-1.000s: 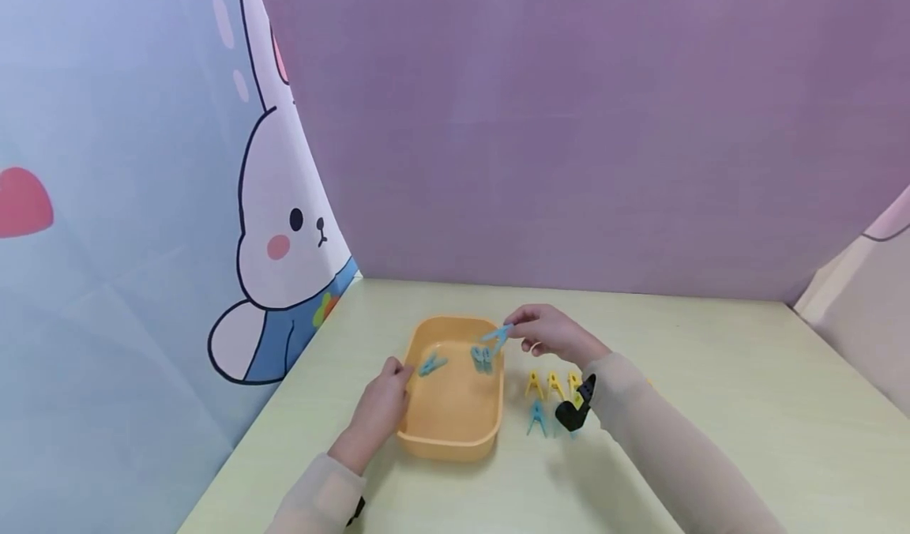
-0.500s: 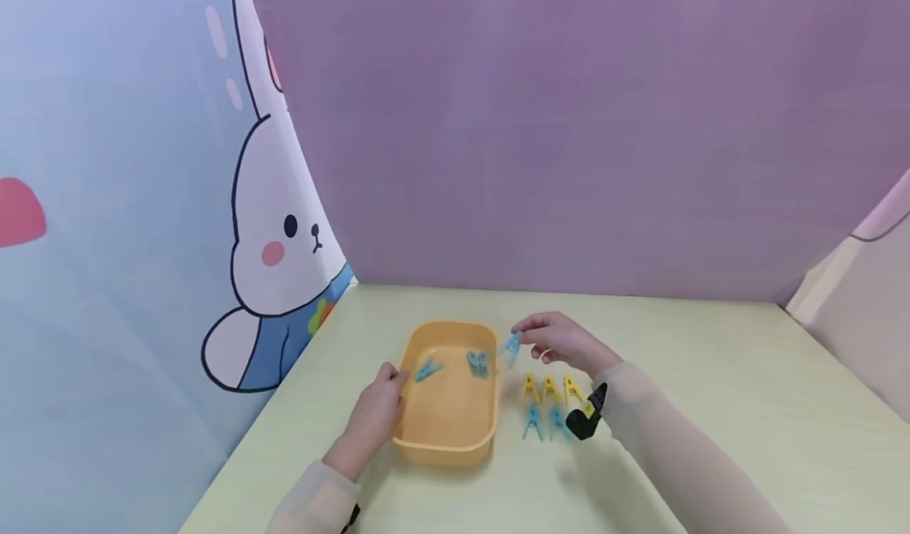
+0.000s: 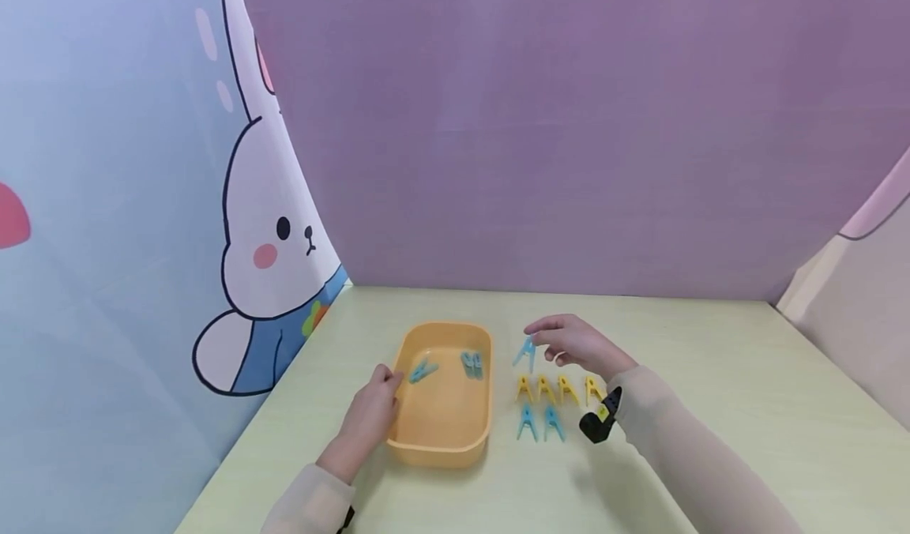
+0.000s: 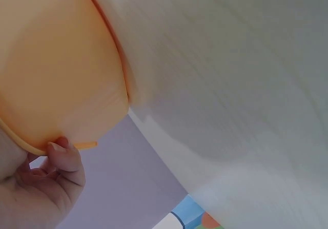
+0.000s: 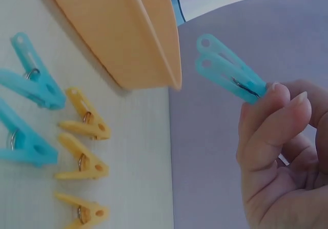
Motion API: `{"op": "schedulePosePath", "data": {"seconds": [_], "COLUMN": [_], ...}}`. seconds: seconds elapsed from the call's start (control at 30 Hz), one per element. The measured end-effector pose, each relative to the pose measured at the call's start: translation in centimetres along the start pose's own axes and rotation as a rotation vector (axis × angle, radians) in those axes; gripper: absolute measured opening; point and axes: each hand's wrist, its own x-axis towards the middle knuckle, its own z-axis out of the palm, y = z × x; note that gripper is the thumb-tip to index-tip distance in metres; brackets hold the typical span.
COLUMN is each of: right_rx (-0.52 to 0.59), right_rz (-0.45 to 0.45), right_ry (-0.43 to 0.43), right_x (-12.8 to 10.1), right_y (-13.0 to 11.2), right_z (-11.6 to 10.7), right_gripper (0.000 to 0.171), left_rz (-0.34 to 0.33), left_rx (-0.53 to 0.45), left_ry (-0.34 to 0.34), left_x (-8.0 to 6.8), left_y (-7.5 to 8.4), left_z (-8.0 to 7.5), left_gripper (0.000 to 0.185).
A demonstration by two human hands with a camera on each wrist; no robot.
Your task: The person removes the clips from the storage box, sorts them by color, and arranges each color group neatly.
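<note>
My left hand (image 3: 371, 409) grips the left rim of an orange plastic basin (image 3: 441, 449), thumb over the edge in the left wrist view. Inside the basin lie three blue clothespins: one apart on the left (image 3: 423, 371) and a pair (image 3: 472, 365) near the right wall. Right of the basin, my right hand (image 3: 577, 341) pinches a blue clothespin (image 5: 230, 70) at its jaw end, its two handles pointing away from the fingers. Below that hand in the head view, a row of yellow clothespins (image 3: 545, 389) stands above two blue clothespins (image 3: 527, 423) on the table.
The pale table (image 3: 682, 360) runs back to a purple curtain (image 3: 569, 139). A blue cloth with a rabbit print (image 3: 284, 265) hangs along the left side. A black wrist camera (image 3: 600, 417) sits at my right cuff, close by the end yellow clothespin.
My right hand has moved from over the basin's right rim out to the right, carrying the blue clothespin. More of the yellow and blue rows shows. The left hand keeps its hold.
</note>
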Motion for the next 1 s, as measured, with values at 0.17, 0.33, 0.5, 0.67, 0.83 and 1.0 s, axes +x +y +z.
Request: {"op": "schedulePosePath", "data": {"seconds": [0.17,0.33,0.5,0.67,0.83,1.0], "right_rx": [-0.02,-0.029,-0.032,-0.043,-0.049,-0.049], "right_rz": [0.006,0.02,0.042,0.076,0.1,0.103], "right_ry": [0.014,0.027,0.039,0.06,0.062,0.046], "right_x": [-0.2,-0.7,-1.2,-1.6,-2.1,-2.7], "right_y": [0.5,0.8,1.2,2.0,2.7,3.3], "right_z": [-0.5,-0.9,-1.2,-1.7,-2.2,-2.5], "right_gripper": [0.031,0.026,0.025,0.024,0.024,0.025], "left_rz": [0.012,0.008,-0.004,-0.009,-0.001,-0.003], "left_rx": [-0.004,-0.005,-0.011,-0.008,-0.006,-0.005], "left_ry": [0.006,0.005,0.01,0.003,0.007,0.002], "left_x": [0.0,0.0,0.1,0.1,0.0,0.1], "left_y": [-0.1,-0.2,-0.5,-0.5,-0.5,-0.6], "left_z": [-0.2,-0.1,0.1,0.1,0.1,0.1], "left_gripper": [0.036,0.036,0.037,0.037,0.037,0.037]}}
